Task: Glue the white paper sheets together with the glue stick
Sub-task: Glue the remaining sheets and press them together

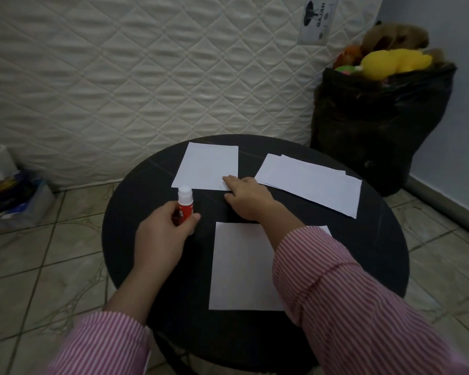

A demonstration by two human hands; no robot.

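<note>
On the round black table [385,255] lie white paper sheets: one at the far middle [206,165], a small stack at the far right [312,182], and one near me [241,269], partly under my right forearm. My left hand [160,236] grips a red glue stick with a white cap [184,201], standing upright on the table. My right hand [245,197] reaches across, its fingertips touching the near right corner of the far sheet.
A quilted white mattress [146,77] leans upright behind the table. A black bag stuffed with soft toys [377,125] stands at the right. Clutter and a paper roll [0,185] sit on the tiled floor at the left.
</note>
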